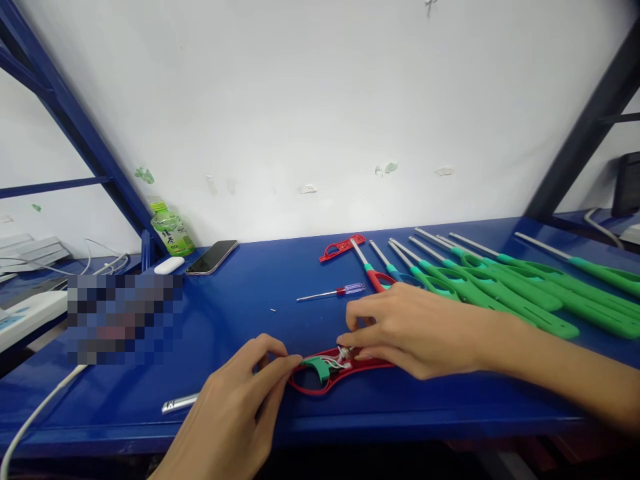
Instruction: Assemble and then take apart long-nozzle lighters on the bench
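Red shell lies between hands: left hand pinches one end; right hand hides the other, gripping an indistinct white part.

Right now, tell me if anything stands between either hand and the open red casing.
Nothing visible does: the left hand is at the looped end of the red casing, the right hand at the white parts inside. The screwdriver lies beyond.

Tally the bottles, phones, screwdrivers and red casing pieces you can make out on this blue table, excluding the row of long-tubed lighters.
Green plastic bottle, lime cap: 1
Flat black-screened phone: 1
Metal screwdriver, translucent purple-and-red handle: 1
Red plastic casing pieces: 2, one between the left hand and right hand, another near the white wall
Total: 5
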{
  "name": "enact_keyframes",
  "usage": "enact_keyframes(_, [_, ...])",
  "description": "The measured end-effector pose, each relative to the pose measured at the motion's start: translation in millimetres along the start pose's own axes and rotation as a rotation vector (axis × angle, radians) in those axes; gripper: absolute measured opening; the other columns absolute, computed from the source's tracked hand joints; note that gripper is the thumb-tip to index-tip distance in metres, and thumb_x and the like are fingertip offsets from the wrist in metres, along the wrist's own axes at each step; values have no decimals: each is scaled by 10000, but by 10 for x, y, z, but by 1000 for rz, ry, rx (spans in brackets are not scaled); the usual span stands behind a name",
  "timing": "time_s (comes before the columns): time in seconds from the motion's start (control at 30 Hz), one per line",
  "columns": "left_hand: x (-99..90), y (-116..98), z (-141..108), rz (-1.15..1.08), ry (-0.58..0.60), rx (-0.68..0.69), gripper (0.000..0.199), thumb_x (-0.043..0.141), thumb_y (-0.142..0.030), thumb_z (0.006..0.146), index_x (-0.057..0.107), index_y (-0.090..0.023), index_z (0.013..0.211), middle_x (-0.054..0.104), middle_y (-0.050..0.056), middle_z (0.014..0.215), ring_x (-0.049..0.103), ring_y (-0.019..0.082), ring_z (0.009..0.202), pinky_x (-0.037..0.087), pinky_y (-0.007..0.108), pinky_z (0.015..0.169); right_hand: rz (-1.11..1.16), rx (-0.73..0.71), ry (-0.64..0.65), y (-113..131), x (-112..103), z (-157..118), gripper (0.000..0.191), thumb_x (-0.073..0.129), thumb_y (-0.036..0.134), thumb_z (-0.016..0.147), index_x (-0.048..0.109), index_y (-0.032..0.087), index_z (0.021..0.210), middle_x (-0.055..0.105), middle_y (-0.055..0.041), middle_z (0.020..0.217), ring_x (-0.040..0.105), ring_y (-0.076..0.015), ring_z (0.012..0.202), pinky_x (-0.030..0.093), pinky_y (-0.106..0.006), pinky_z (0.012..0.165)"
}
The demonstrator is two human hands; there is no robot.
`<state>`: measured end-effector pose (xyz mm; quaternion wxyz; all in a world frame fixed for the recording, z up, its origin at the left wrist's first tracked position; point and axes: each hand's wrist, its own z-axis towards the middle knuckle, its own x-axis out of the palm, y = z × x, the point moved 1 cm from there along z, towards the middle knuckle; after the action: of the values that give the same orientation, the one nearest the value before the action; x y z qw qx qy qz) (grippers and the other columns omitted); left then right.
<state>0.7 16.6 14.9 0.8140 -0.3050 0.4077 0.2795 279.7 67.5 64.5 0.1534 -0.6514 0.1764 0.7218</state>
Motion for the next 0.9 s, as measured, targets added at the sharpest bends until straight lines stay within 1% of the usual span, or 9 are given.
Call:
enact_keyframes(0.1, [-1, -5, -1, -25, 5, -3, 323, 451, -158, 1073, 720, -279, 1205, 681, 29, 1061, 722, 123, 797, 575, 214, 706, -22, -2, 6, 11, -6, 7, 258, 580, 255, 1059, 754, 258, 1250, 674, -18, 1026, 617, -147, 740, 367, -325, 591])
enact_keyframes(0.23, [6, 0, 3, -61, 19, -7, 351, 446, -146, 1069, 700, -302, 1253, 689, 18, 1092, 727, 122, 836, 570, 205, 720, -41, -6, 21, 29, -5, 20, 269, 554, 262, 1069, 748, 248, 1256, 677, -30, 1028, 627, -160, 758, 366, -330, 588])
enact_keyframes(0.4, [34, 5, 13, -64, 26, -18, 343, 447, -131, 1066, 691, -314, 1222, 699, 1, 1093, 730, 128, 884, 570, 220, 765, -59, -17, 8, 55, 7, 10, 287, 523, 301, 1079, 745, 233, 1247, 680, -43, 1058, 625, -174, 772, 371, -345, 594])
enact_keyframes(0.53, [40, -5, 8, -46, 42, -11, 341, 433, -126, 1066, 667, -315, 1228, 702, 3, 1115, 733, 145, 925, 577, 247, 801, -102, -23, 30, 77, 2, -6, 268, 549, 260, 1050, 735, 228, 1240, 663, -44, 1054, 603, -170, 733, 354, -346, 572])
enact_keyframes(0.63, [30, -21, 18, -31, 58, -1, 337, 410, -124, 1064, 648, -300, 1223, 699, 20, 1114, 730, 159, 923, 582, 260, 793, -122, -23, 40, 91, -8, -4, 265, 576, 221, 1022, 737, 224, 1233, 664, -41, 1045, 582, -159, 684, 342, -350, 552])
enact_keyframes(0.8, [38, -25, 35, 35, 88, 37, 351, 359, -87, 1044, 612, -270, 1205, 689, 41, 1090, 719, 174, 887, 592, 286, 778, -125, -14, 41, 92, 2, -1, 262, 587, 221, 1027, 737, 223, 1242, 668, -32, 1022, 561, -153, 657, 318, -353, 539])
enact_keyframes(0.9, [65, -22, 22, 178, 100, 82, 448, 341, -24, 970, 579, -255, 1271, 695, 67, 1143, 728, 210, 903, 609, 334, 768, -91, -2, 42, 75, 7, -19, 257, 562, 281, 1064, 736, 246, 1251, 661, -26, 999, 553, -159, 670, 306, -342, 557])
